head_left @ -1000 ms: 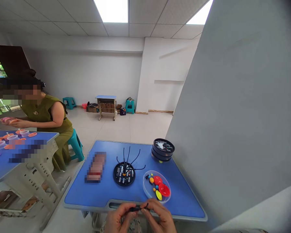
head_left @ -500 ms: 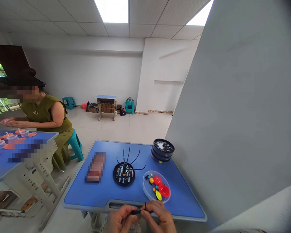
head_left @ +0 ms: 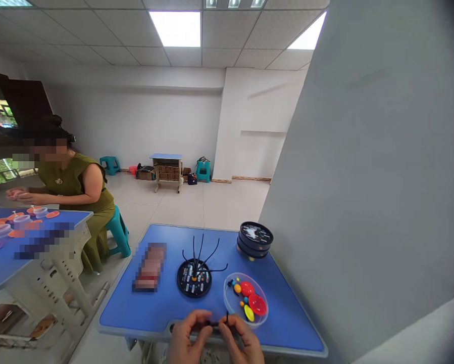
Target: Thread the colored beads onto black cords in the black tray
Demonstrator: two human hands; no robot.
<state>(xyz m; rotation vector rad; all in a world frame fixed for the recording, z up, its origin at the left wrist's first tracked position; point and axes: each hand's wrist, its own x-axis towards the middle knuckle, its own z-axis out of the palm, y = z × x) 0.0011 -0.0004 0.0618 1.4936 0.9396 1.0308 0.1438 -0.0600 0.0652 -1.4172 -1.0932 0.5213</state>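
Note:
Both hands meet at the table's near edge, fingers pinched on a thin black rod. My left hand grips one end and my right hand the other, where a short black tip sticks up. Beyond them stands a round black base with printed labels and several bent black rods rising from its centre. Just past my right hand lies a clear shallow dish holding red, yellow, orange and blue half-shells and small balls, such as a red half-shell.
A stack of round black bases stands at the table's back right, near the grey wall. A blurred flat item lies at left on the blue table. At another table, a person sits handling something pink.
The view has tilted up slightly, so the table sits lower in it. My hands have drawn a little closer together, still holding the black rod.

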